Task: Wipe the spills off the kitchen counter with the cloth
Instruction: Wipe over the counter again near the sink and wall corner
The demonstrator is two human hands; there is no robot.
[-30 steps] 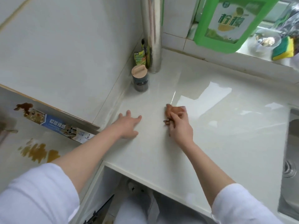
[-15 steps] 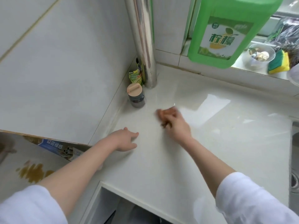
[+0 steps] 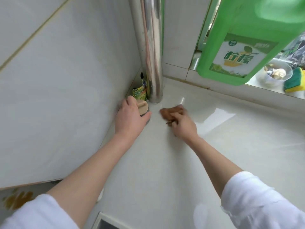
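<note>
Left hand (image 3: pixel 130 120) has come off the bench (image 3: pixel 165 162) and is now wrapped around the jar (image 3: pixel 143 108) by the wall, thumb on its near side. Right hand (image 3: pixel 182 125) is clenched on the cloth (image 3: pixel 171 111), pressing it flat on the bench; it has pushed further into the corner than a second ago, blurred from the swipe. Cloth sits just right of the jar, near the foot of the pipe (image 3: pixel 151 55).

My read: open bench is mostly done, I'm clearing the jar so the cloth can reach under it. No spill visible on the bench from here, glare hides a lot.

In the way: pipe base, the packet (image 3: pixel 139 93) wedged between pipe and wall. Tight corner for a balled cloth. Green bottle (image 3: pixel 250 40), bowl (image 3: pixel 274 74) and sponge (image 3: pixel 295 80) sit up on the sill, clear of the work.
</note>
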